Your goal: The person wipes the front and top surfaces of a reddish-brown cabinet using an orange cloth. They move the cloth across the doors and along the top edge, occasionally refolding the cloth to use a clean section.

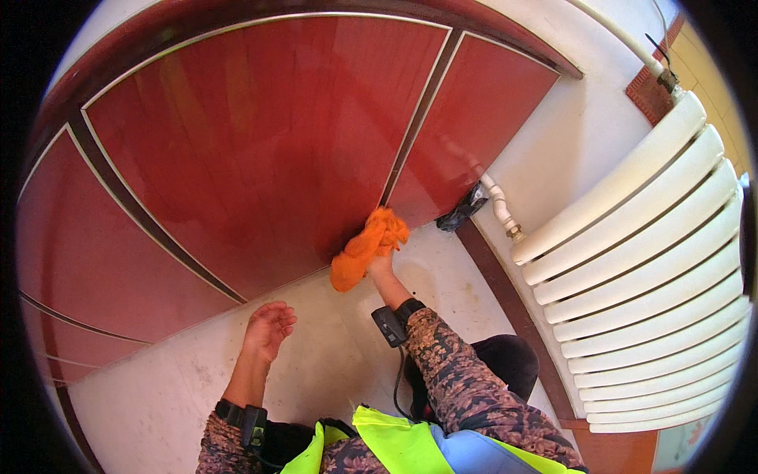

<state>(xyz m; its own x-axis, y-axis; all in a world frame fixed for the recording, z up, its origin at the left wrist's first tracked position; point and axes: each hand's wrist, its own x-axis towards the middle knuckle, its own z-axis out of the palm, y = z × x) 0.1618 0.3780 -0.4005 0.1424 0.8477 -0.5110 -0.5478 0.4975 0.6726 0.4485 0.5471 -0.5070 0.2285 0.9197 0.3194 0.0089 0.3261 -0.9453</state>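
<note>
My right hand (382, 265) grips a crumpled orange cloth (368, 247), which covers most of its fingers. The cloth is at the foot of a glossy red panelled cabinet front (266, 154), close to the dark strip (421, 118) between two panels. Whether it presses on the panel or the floor there I cannot tell. My left hand (270, 329) holds nothing; its fingers are loosely curled above the pale floor (325, 349), near the cabinet's lower edge.
A white radiator (639, 284) lines the right side, with a white pipe (500, 204) bending from it toward the cabinet. A black plastic bag (465, 207) is tucked beneath that pipe. Dark red skirting (491, 278) borders the floor. My bent knee (509, 361) is near the radiator.
</note>
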